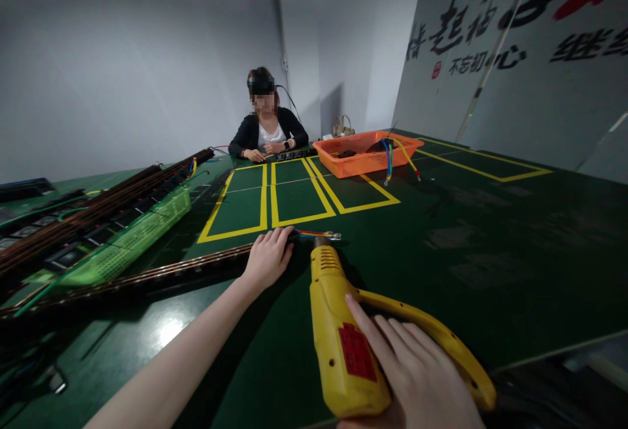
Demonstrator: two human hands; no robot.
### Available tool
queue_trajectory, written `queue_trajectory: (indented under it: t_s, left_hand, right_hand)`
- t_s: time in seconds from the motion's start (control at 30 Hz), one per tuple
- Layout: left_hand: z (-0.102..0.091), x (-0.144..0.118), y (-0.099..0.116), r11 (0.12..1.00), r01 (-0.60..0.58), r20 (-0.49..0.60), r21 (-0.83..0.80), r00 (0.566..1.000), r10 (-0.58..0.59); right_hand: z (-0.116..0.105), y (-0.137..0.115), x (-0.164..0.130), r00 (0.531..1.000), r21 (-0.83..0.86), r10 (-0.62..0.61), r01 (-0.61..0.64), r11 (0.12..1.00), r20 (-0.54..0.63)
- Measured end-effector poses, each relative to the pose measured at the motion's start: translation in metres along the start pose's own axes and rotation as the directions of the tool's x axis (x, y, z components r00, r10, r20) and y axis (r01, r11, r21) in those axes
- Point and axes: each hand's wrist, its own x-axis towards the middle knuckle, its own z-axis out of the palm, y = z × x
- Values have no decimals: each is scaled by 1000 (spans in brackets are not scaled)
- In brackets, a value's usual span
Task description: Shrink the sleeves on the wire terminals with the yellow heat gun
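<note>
Right hand (417,377) wraps the body of a yellow heat gun (343,331), grip closed on it, index finger laid along the side by the red label. The gun's nozzle (320,242) points away from the person and sits just beside the wire ends (318,235), a small bunch of coloured leads (red, blue, yellow visible) with metal tips lying on the green bench (490,246).

Left hand (267,259) lies flat, palm down, fingers pressing the end of a long dark strip (147,278) where the leads come out. Grip looks like a pinning hold on the strip end rather than a full wrap; fingertips are partly hidden, so can't tell if they pinch anything.

Progress, judged: strip is positioned and pinned, gun is in hand and aimed at the lead ends. Whether the gun is running can't be told; no visible change on the leads, too small to see. So the heating looks at or near its start, with the leads not shown finished.

More long strips and a green mesh tray (137,236) lie to the left. An orange basket (366,153) with wires over its rim stands further off, well apart. Another person (267,131) sits at the far side, hands on their own strip.
</note>
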Motion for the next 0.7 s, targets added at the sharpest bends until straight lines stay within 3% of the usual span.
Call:
queue_trajectory:
  t_s: [0.43,0.7]
  left_hand:
    - [0,-1,1,1000,8,-25,3,1000,-8]
    - [1,0,3,1000,29,-38,-7,999,-30]
  right_hand:
    - [-4,12,-5,998,-133,-57,56,989,-5]
    - [-9,10,-1,1000,-87,9,-6,996,29]
